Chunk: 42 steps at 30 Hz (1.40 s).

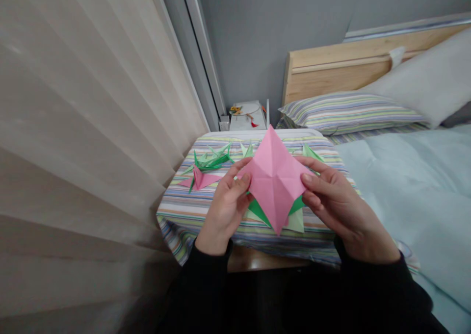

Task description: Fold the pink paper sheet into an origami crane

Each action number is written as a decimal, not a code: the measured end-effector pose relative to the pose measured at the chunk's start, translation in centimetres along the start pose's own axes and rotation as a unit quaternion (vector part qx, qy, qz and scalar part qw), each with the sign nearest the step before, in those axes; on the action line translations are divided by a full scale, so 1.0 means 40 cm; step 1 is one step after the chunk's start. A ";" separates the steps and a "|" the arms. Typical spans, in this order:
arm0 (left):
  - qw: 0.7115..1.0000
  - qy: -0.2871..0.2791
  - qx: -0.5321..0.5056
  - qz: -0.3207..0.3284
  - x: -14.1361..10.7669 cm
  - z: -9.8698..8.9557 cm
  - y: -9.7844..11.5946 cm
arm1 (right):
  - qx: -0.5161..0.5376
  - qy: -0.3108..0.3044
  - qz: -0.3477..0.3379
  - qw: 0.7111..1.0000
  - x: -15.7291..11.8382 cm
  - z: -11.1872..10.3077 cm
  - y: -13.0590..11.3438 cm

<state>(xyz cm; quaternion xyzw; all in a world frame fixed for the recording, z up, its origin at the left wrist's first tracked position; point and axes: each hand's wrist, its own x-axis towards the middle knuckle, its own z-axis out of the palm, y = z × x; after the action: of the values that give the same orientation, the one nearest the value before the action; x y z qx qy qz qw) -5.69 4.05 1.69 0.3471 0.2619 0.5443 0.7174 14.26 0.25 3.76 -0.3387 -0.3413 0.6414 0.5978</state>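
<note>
Between my two hands is a sheet of pink origami paper [275, 177], held up above the table with its corners pointing up and down and crease lines crossing it. My left hand [230, 199] pinches its left corner between thumb and fingers. At the right corner, the thumb and fingers of my right hand [333, 199] are closed on the paper. Beneath it, green paper [260, 211] and pale green paper [296, 221] stick out, partly covered. Folded green paper cranes [217, 158] and a pink folded piece [199, 179] lie to the left.
A striped cloth [187, 201] covers the small table. Behind it is a white surface [243, 123] with small items. A curtain [91, 128] hangs close on the left. To the right is a bed with a pale blue cover [405, 187] and a striped pillow [353, 111].
</note>
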 end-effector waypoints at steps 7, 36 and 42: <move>0.994 0.012 0.061 0.094 0.003 0.006 -0.004 | -0.126 0.053 -0.197 0.971 -0.023 -0.003 -0.002; 0.964 0.147 0.139 0.172 0.003 0.002 -0.015 | -0.337 0.155 -0.251 0.894 0.012 -0.038 0.026; 0.977 0.120 0.112 0.134 0.000 0.003 0.011 | -0.288 0.109 -0.196 0.931 0.017 -0.044 0.015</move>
<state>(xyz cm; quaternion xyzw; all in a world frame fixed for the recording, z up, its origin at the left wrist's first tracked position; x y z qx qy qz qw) -5.86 4.10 2.11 0.3892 0.3566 0.6402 0.5580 15.37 0.95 2.29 -0.4904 -0.5041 0.3447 0.6218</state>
